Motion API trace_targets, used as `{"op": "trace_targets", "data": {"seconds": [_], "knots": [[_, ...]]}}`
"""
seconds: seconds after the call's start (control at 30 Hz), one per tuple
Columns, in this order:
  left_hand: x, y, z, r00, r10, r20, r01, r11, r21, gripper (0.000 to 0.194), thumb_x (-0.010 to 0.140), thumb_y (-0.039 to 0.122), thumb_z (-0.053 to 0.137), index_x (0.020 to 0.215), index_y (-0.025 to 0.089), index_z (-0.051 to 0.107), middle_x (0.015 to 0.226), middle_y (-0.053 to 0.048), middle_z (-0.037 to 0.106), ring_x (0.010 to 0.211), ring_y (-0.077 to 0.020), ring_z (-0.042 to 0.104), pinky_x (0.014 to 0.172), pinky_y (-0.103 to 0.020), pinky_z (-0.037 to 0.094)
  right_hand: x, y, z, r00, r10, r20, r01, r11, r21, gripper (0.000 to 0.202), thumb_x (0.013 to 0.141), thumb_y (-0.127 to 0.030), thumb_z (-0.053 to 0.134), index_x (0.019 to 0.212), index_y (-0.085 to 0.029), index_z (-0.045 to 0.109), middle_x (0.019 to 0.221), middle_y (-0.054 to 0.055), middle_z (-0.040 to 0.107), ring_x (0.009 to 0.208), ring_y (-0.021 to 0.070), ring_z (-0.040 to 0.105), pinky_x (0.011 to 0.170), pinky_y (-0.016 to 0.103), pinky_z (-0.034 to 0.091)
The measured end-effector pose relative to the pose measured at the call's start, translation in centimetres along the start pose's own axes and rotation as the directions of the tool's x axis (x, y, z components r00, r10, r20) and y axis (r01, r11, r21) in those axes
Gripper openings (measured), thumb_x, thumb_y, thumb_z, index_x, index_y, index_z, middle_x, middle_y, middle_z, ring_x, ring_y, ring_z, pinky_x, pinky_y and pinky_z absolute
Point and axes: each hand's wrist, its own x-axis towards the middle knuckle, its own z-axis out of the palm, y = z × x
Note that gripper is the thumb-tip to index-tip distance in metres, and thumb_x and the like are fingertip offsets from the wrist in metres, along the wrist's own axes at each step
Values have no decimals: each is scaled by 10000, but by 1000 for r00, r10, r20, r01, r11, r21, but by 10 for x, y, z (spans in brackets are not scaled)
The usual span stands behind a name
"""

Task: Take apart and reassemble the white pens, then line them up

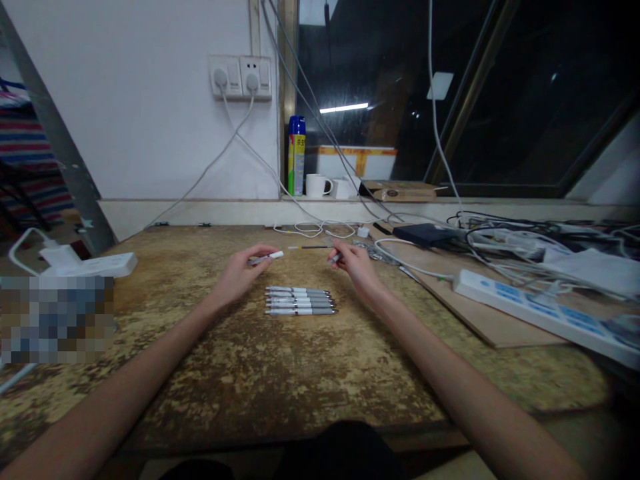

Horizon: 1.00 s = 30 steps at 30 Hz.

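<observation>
A white pen barrel (267, 257) is pinched in the left hand (240, 270) above the worn surface (280, 373), the right hand (353, 263) grips a small pen part (334, 259), and a row of pens (300, 301) lies between them.

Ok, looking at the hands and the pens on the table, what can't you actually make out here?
- Left hand: a pen part sticks out of its fingers; the rest is hidden in the grip.
- Right hand: the small piece at its fingers is too small to identify.
- Row of pens: print too small to read.
- Pixelated patch: blurred out.
- Spray can: label unreadable.
</observation>
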Motion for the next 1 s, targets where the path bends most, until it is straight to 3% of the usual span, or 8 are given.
{"op": "trace_targets", "data": {"seconds": [0.33,0.57,0.67,1.0], "knots": [[0,1,1,999,-11,34,11,1000,-13,339,938,440,560,1153,251,742,1207,-51,739,1104,-239,663,1040,-395,486,-3,-1,3,998,-31,58,34,998,-49,434,826,-555,644,639,-164,661,626,32,630,547,121,541,564,257,411],[-2,6,3,996,25,84,-25,1000,0,306,920,419,594,1137,273,754,1208,-57,741,1130,-249,663,1029,-408,492,-14,-7,14,942,-208,265,284,913,-292,386,908,-541,591,783,-195,707,746,30,687,694,167,600,685,278,443],[-2,4,4,994,23,105,-24,1000,3,294,908,408,611,1136,292,756,1212,-55,740,1124,-245,668,1033,-412,487,-17,-6,19,923,-231,307,331,884,-331,341,909,-512,606,833,-196,710,773,26,694,718,171,609,699,277,444],[-1,-1,3,992,14,123,-16,1000,19,342,908,444,620,1163,262,757,1217,-67,742,1129,-263,669,1039,-429,478,-15,3,18,923,-144,358,263,913,-311,406,934,-535,562,783,-189,711,727,42,703,667,170,629,686,293,464]]}}
